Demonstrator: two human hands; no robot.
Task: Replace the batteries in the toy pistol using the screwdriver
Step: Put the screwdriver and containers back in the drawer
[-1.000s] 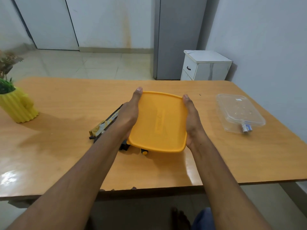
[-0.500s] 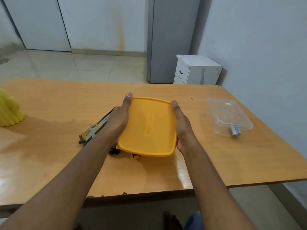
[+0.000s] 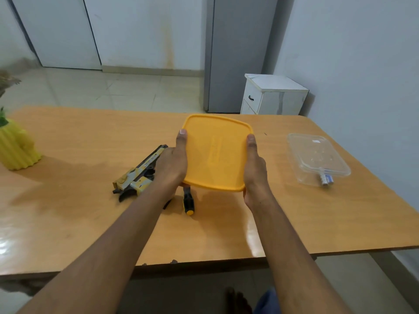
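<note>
Since the earlier frame the orange lid (image 3: 217, 152) had risen and tipped, uncovering the screwdriver (image 3: 188, 201) beneath its near edge. The toy pistol (image 3: 140, 172) lay on the worktop (image 3: 74, 207), just left of the left hand (image 3: 173, 164). Both hands, the right hand (image 3: 255, 168) opposite, gripped the lid's sides, thumbs on top, fingers hidden underneath. Batteries (image 3: 326, 179) sat in a clear tub (image 3: 317, 158) well to the right.

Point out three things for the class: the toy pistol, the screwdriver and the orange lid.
toy pistol (image 3: 138, 177): head view, on its yellow body.
screwdriver (image 3: 188, 203): head view, on the black-and-yellow handle.
orange lid (image 3: 216, 155): head view, on its flat middle.
</note>
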